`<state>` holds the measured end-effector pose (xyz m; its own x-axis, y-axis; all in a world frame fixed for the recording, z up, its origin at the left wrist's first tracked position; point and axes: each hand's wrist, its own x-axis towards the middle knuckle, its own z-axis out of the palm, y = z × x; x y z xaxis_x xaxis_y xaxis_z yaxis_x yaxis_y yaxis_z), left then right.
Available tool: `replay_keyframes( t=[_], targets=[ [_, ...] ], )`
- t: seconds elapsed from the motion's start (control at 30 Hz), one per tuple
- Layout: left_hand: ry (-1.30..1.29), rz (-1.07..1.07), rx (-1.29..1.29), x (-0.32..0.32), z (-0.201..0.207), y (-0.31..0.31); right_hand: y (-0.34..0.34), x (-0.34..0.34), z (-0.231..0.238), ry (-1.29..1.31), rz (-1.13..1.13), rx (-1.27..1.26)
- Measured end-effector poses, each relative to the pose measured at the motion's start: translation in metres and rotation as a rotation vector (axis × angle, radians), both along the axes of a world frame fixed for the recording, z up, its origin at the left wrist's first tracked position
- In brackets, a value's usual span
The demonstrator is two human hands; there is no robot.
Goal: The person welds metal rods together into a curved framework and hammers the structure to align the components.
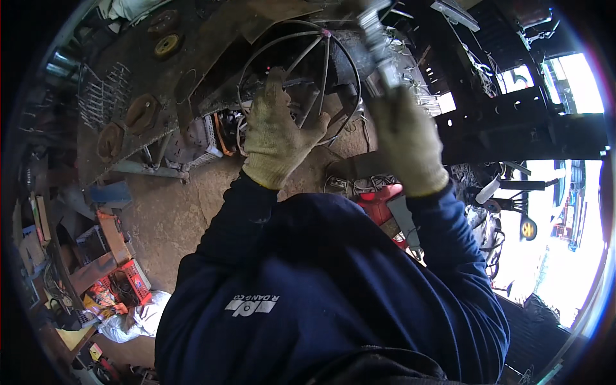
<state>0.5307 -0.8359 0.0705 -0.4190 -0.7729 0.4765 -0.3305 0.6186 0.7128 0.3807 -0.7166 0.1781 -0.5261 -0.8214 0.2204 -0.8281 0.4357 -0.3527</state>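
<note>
A round frame of thin bent metal rods [351, 61] stands in front of me, its rods meeting at a pinkish spot near the top. My left hand [277, 131], in a pale knitted work glove, grips its left side; the fingertips are partly hidden among the rods. To the right of the frame, my right hand [409, 141], gloved alike, is closed around a silvery metal tool [378, 42]. The tool points up and away, smeared by motion, so its exact kind cannot be made out. It appears apart from the rods.
A dark workbench [144, 70] with a rack of metal pins [106, 96] and rusty discs [142, 113] lies at the far left. A drilled dark steel beam [513, 106] crosses the right. A red tool case [377, 202] and a red crate [133, 282] sit lower down.
</note>
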Motion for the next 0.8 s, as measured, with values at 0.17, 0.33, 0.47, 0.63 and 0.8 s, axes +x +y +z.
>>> replay_keyframes(
  t=[0.17,0.33,0.47,0.63,0.8],
  targets=[
    [-0.034,0.050,-0.051,-0.001,0.005,0.000,-0.002,-0.003,0.025,-0.021,0.094,-0.033],
    [-0.017,0.016,-0.076,0.001,-0.001,-0.002,0.002,0.005,0.021,-0.071,0.034,-0.235],
    [0.017,-0.035,0.033,-0.002,0.004,0.002,-0.006,-0.009,0.001,-0.012,0.090,0.084],
    [-0.004,0.010,-0.088,0.000,-0.002,-0.003,0.003,0.001,0.030,-0.023,0.086,-0.161],
    [-0.024,0.001,0.065,-0.005,0.012,0.002,-0.001,-0.013,-0.009,0.069,0.091,0.134]
  ],
)
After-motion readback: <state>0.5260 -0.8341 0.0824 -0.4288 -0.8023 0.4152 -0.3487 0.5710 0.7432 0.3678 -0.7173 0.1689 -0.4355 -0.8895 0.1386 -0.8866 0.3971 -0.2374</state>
